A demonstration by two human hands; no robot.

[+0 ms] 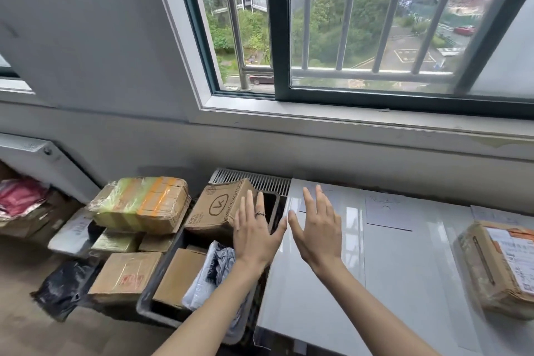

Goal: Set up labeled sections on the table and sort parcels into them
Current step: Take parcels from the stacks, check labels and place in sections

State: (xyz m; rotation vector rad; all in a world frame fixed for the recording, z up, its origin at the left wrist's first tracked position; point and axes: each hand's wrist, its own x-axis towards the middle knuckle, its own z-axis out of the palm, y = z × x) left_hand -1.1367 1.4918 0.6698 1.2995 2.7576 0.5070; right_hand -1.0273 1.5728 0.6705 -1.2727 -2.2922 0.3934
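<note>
— Where are the hands?

— Both are stretched forward, palms down, fingers straight and spread, holding nothing. The left hand (255,235) hovers over the gap beside the surface (404,269), above a dark bin (161,318) packed with parcels. It wears a ring. The right hand (316,230) is over the near-left corner of the surface, thumb almost meeting the left thumb.

— And the parcels?

— One taped cardboard parcel (501,269) with a shipping label lies on the right of the surface. The others are off it, to the left: a tilted box with a printed logo (221,208) leans at the bin's far end, just behind the left hand's fingers; whether they touch it, I cannot tell. A plain brown box (180,274) and a pale plastic bag (211,272) sit in the bin too. Further left, a box wrapped in green and orange tape (141,205) tops a pile on the floor, with a black bag (68,286) nearby.

— Any section labels?

— Sheets of paper (387,212) lie flat along the far edge of the surface, under the window (361,26). The writing is too faint to read.
</note>
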